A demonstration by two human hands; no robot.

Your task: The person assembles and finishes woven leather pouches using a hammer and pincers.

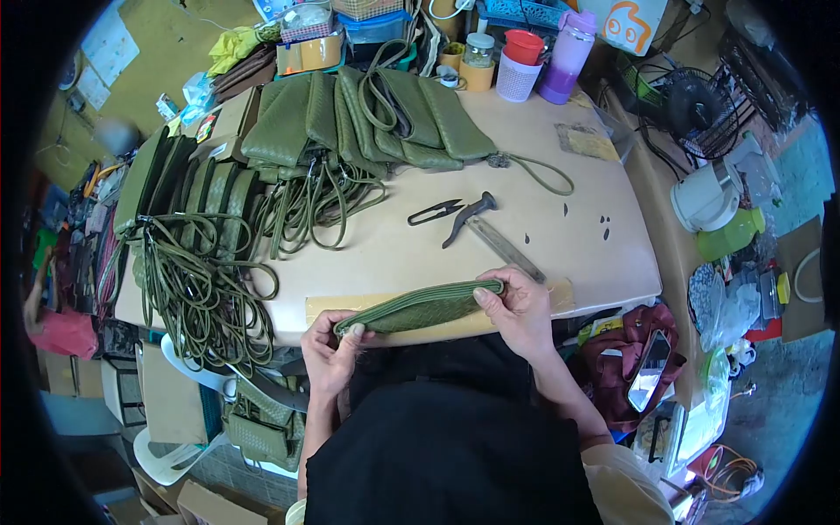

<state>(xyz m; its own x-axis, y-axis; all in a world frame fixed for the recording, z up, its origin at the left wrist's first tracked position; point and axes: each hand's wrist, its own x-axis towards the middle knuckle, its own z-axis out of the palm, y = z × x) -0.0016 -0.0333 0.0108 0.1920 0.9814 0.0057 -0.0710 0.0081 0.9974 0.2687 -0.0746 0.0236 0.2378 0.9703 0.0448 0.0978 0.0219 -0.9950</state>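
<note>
A green woven-texture zip pouch [422, 308] is stretched between my two hands, above the table's front edge. My left hand [331, 350] pinches its left end, thumb on top. At the other end, my right hand [520, 315] grips the corner between thumb and fingers. The zipper edge faces up and bows slightly. Beyond the pouch, a hammer [500, 245] with a dark head lies on the table, its handle pointing toward my right hand. Black thread snips [435, 212] rest beside the hammer head.
Green pouches [367, 118] are piled at the back, with a second stack [188, 188] and tangled wrist straps [206, 280] at left. A purple bottle [567, 57] and cups [519, 66] stand behind. A phone [649, 371] lies on a maroon bag [612, 372] at right.
</note>
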